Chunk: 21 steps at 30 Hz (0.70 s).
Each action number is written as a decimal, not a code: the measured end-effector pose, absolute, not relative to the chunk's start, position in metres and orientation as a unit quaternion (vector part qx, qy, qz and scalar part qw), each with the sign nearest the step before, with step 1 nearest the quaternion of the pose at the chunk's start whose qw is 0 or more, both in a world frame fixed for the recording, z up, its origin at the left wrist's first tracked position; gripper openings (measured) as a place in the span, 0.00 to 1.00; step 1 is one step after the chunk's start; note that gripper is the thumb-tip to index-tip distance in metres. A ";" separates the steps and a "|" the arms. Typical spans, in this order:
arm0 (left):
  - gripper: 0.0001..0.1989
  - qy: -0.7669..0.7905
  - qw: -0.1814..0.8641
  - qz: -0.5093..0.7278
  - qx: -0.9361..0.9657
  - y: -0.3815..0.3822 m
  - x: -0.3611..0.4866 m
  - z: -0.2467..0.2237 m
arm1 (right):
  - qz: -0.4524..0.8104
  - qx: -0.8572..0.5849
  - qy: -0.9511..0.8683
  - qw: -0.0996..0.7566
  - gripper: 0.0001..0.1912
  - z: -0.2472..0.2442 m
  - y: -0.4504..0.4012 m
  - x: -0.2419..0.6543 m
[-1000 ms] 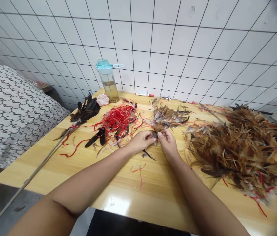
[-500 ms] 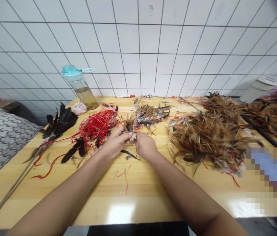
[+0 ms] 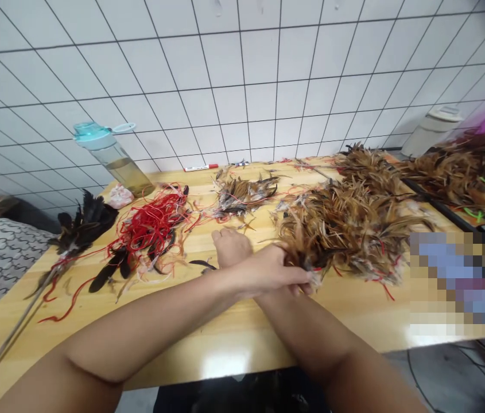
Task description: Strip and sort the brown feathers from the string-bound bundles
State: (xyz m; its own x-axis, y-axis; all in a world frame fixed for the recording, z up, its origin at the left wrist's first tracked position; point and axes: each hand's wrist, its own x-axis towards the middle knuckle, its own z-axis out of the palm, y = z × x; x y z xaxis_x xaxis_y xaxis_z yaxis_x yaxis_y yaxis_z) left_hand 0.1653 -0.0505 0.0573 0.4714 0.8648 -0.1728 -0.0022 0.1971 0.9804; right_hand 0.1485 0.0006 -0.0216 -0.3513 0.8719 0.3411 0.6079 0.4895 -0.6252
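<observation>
My left hand (image 3: 274, 268) reaches across my right arm to the near-left edge of a large pile of brown feathers (image 3: 341, 218). Its fingers are closed on a small feather bundle (image 3: 306, 261) with a pale base and a bit of red. The bundle touches or overlaps the pile; I cannot tell which. My right hand (image 3: 232, 248) rests low over the table, left of the crossing wrist. Its fingers are curled, and what they hold, if anything, is hidden. A loose dark feather (image 3: 202, 264) lies just left of it. Beyond is a smaller heap of feathers (image 3: 244, 195).
Red strings (image 3: 154, 221) lie tangled at left, beside black feathers on a long stick (image 3: 14, 338). A blue-lidded bottle (image 3: 119, 166) and a red marker (image 3: 201, 167) stand or lie near the tiled wall. At right are a pale bottle (image 3: 434, 129) and more brown feathers (image 3: 461, 172).
My left hand has moved right, over my right arm, carrying the feather bundle from the table's middle to the brown pile. My right hand has stayed near the middle. The view has shifted right.
</observation>
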 end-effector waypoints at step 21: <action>0.11 0.404 0.685 0.110 0.596 -0.035 0.216 0.043 | 0.105 -0.419 -0.896 0.106 0.15 -0.012 -0.001 0.153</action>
